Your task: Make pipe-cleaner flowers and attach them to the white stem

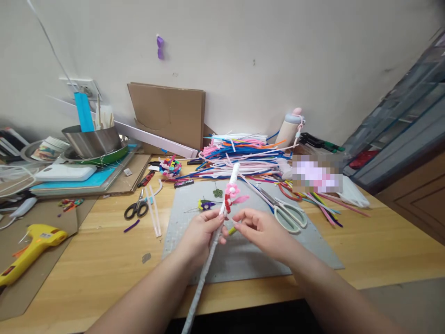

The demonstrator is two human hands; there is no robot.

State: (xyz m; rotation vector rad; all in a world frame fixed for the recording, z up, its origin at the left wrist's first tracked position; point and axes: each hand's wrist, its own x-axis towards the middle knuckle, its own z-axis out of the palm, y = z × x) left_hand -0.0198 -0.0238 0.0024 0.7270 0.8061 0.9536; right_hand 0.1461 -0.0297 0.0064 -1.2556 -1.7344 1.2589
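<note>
The left hand [200,232] has its grip closed around a white wrapped stick [211,255], which stands tilted over the grey mat [245,262]; its top leans toward one o'clock and its lower end is cut off at the bottom edge, near six. Near this top, a pink flower [232,190] and a red flower [227,202] sit close together. The right hand [259,227] is just beside, its grip narrow; I cannot tell whether it pinches something. A yellow-green piece [232,230] is partly hidden by its fingers. On the worktop [382,250], a yellow glue gun [38,246] at nine o'clock is cut off, and a blurred patch [317,174] at two o'clock is unreadable.
</note>
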